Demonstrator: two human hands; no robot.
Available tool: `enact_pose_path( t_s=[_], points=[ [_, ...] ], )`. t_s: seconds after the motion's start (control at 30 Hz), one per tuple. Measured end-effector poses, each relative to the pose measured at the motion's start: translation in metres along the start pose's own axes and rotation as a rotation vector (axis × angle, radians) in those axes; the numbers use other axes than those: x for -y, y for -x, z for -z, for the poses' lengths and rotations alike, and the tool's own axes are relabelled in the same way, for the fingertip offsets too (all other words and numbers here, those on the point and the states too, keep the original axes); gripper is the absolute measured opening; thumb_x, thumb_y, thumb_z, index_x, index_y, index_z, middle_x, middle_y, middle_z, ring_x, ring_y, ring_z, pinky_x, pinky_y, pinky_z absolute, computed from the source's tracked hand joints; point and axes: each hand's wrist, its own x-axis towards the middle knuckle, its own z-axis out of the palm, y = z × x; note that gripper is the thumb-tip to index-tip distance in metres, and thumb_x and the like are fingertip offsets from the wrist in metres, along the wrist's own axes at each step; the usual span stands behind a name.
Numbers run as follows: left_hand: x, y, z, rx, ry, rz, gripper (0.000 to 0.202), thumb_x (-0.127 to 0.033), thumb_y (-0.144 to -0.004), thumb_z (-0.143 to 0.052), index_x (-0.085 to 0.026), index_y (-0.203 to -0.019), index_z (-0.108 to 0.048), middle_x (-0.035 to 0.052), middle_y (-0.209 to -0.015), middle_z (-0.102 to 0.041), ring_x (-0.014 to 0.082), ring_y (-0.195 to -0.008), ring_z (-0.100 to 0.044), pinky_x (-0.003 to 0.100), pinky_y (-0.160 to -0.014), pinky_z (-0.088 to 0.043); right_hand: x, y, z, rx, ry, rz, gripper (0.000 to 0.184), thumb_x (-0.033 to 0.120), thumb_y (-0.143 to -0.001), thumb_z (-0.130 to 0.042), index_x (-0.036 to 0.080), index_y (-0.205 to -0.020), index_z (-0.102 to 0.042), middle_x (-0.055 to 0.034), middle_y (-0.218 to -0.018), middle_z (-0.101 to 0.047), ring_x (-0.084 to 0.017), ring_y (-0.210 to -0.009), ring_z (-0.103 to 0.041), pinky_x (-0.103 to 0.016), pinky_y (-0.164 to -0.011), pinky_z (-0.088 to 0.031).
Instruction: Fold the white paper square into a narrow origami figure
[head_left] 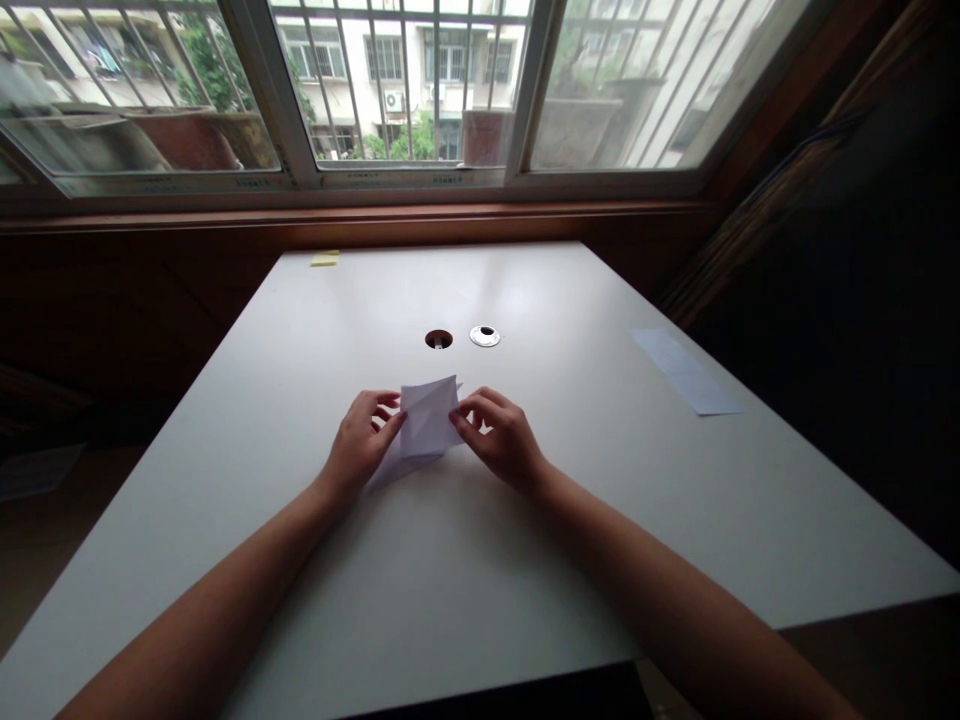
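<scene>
A folded sheet of white paper (429,420) is held up between my two hands, above the middle of the white table. My left hand (364,435) pinches its left edge between thumb and fingers. On the other side, my right hand (499,430) grips the paper's right edge with thumb and fingertips. Creases and overlapping layers show on the paper, and a loose flap sticks out at its upper right. Below it, a paler part or shadow spreads toward the lower left; I cannot tell which.
On the white table (480,570), a round cable hole (439,340) lies beyond my hands, with a metal grommet ring (484,336) beside it. A paper strip (684,372) lies at the right edge, a yellow sticky note (325,258) at the far left. Behind stands a barred window (405,90).
</scene>
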Motion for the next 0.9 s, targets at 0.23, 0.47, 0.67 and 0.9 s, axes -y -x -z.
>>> enact_pose_path(
  t_s=[0.23, 0.47, 0.67, 0.9],
  points=[
    [0.000, 0.002, -0.002, 0.040, 0.032, -0.043, 0.034, -0.038, -0.091, -0.057, -0.019, -0.119, -0.054, 0.0063, -0.103, -0.058, 0.0139, -0.079, -0.061, 0.027, -0.067, -0.053, -0.003, 0.000, 0.000, -0.030, 0.073, 0.128, 0.009, 0.028, -0.091, -0.061, 0.022, -0.089, -0.066, -0.0062, -0.083, -0.069, -0.022, -0.083, -0.056, -0.037, -0.079, -0.049],
    [-0.002, 0.004, -0.002, 0.142, 0.143, 0.000, 0.040, -0.044, -0.095, -0.051, -0.019, -0.126, -0.051, 0.0112, -0.115, -0.061, 0.0194, -0.095, -0.064, 0.034, -0.078, -0.056, -0.005, 0.000, 0.002, 0.028, -0.015, 0.186, 0.018, 0.030, -0.094, -0.056, 0.020, -0.102, -0.069, -0.0093, -0.098, -0.072, -0.022, -0.095, -0.061, -0.039, -0.089, -0.050],
    [-0.008, 0.003, 0.005, 0.287, 0.103, -0.108, 0.042, -0.044, -0.098, -0.044, -0.020, -0.131, -0.055, 0.0127, -0.128, -0.061, 0.0251, -0.116, -0.060, 0.039, -0.097, -0.050, -0.003, 0.001, 0.008, 0.251, -0.183, 0.224, 0.031, 0.028, -0.100, -0.044, 0.022, -0.124, -0.063, -0.0094, -0.111, -0.070, -0.019, -0.099, -0.065, -0.033, -0.088, -0.052],
    [-0.007, 0.004, 0.007, 0.223, -0.033, -0.293, 0.039, -0.039, -0.101, -0.039, -0.022, -0.131, -0.057, 0.0114, -0.132, -0.052, 0.0245, -0.126, -0.050, 0.042, -0.109, -0.041, -0.001, 0.001, 0.008, 0.351, -0.142, 0.326, 0.040, 0.017, -0.093, -0.050, 0.026, -0.132, -0.057, -0.0113, -0.126, -0.065, -0.022, -0.117, -0.062, -0.035, -0.096, -0.051]
  ],
)
